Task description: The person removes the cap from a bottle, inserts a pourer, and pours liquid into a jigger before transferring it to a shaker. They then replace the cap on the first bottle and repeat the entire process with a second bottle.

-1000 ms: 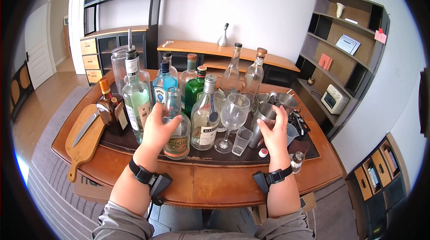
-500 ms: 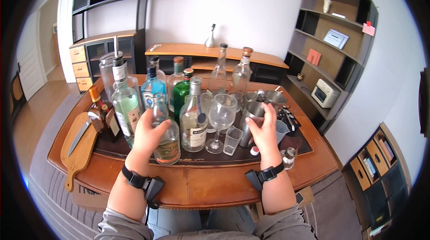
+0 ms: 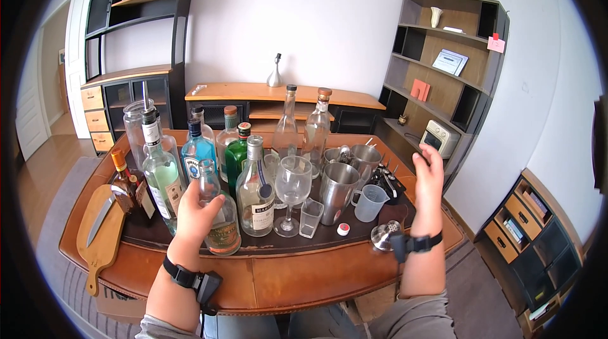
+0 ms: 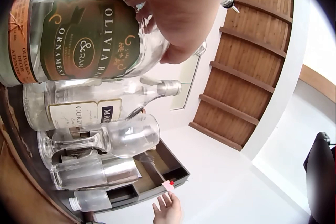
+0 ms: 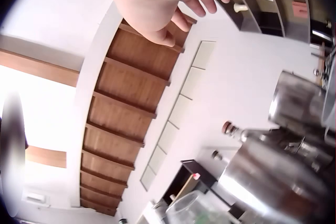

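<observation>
My left hand (image 3: pixel 192 215) grips a clear glass bottle (image 3: pixel 223 230) by its shoulder, thumb across the near side; the bottle stands upright and uncapped at the table's front. In the left wrist view its dark green and orange label (image 4: pixel 92 40) reads "Olivia Ran". My right hand (image 3: pixel 430 177) is raised, fingers spread and loosely bent, holding nothing, to the right of a plastic measuring jug (image 3: pixel 370 205) and a steel shaker cup (image 3: pixel 337 193). Beside the held bottle stand a Martini bottle (image 3: pixel 256 207), a stemmed glass (image 3: pixel 293 181) and a small square glass (image 3: pixel 310 219).
Behind my left hand crowd several bottles, including a blue one (image 3: pixel 199 154) and a green one (image 3: pixel 235 158). A wooden board (image 3: pixel 104 238) with a knife (image 3: pixel 99 222) lies at the left. A red-and-white cap (image 3: pixel 342 229) and a metal strainer top (image 3: pixel 382 238) lie in front.
My right hand has let go of the steel shaker cup and moved up and right. My left hand stays on the clear bottle. The head view has shifted right.
</observation>
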Tool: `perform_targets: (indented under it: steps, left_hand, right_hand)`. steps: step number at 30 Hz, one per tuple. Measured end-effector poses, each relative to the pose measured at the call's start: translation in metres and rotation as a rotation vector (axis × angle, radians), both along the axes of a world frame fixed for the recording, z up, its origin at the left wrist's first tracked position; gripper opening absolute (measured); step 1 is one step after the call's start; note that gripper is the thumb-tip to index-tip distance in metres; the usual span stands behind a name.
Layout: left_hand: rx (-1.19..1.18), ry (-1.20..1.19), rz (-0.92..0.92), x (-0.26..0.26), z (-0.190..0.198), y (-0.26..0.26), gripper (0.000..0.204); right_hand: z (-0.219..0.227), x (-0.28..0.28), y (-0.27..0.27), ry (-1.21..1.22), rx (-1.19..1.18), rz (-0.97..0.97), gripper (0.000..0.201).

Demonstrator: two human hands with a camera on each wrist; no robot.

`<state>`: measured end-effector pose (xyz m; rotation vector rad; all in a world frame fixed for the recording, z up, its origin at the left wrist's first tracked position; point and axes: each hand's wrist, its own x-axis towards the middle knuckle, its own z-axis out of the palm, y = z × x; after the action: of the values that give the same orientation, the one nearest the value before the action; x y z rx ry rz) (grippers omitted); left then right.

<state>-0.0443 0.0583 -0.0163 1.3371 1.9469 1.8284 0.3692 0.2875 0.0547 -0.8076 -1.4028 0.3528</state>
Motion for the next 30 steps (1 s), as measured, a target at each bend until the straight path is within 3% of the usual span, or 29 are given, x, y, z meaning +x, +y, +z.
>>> perform_targets:
  steps: [4, 7, 9, 10, 13, 16, 19, 22, 25, 30]
  left_hand:
    - [-0.046, -0.005, 0.019, 0.001, 0.001, -0.001, 0.029]
    - [-0.03, 0.022, 0.023, -0.002, -0.004, 0.0, 0.029]
    - [0.035, -0.021, 0.023, -0.001, -0.007, 0.004, 0.033]
    - [0.032, -0.036, 0.017, -0.001, -0.006, 0.003, 0.033]
    - [0.027, -0.065, 0.0, -0.001, -0.005, 0.002, 0.032]
    - [0.06, -0.081, -0.006, -0.001, -0.008, 0.004, 0.031]
    - [0.063, -0.074, 0.001, -0.001, -0.007, 0.004, 0.031]
    - [0.045, -0.065, 0.01, 0.001, -0.005, 0.002, 0.03]
    - [0.058, -0.071, 0.007, 0.0, -0.007, 0.003, 0.03]
    - [0.079, -0.073, -0.002, -0.001, -0.009, 0.004, 0.03]
  right_hand:
    - [-0.003, 0.044, 0.087, -0.17, -0.321, 0.114, 0.028]
    - [-0.023, 0.065, 0.117, -0.373, -0.667, 0.061, 0.034]
    - [-0.047, 0.085, 0.148, -0.686, -0.745, 0.003, 0.036]
    - [-0.054, 0.084, 0.151, -0.71, -0.785, -0.035, 0.036]
    - [-0.083, 0.083, 0.163, -0.662, -0.685, -0.052, 0.042]
    - [-0.104, 0.079, 0.177, -0.425, -0.665, 0.155, 0.037]
    - [-0.081, 0.054, 0.144, -0.335, -0.727, 0.19, 0.026]
    - [-0.099, 0.061, 0.177, -0.395, -0.645, 0.343, 0.017]
    - [-0.106, 0.061, 0.187, -0.48, -0.619, 0.217, 0.008]
    - [-0.107, 0.066, 0.187, -0.351, -0.549, 0.295, 0.004]
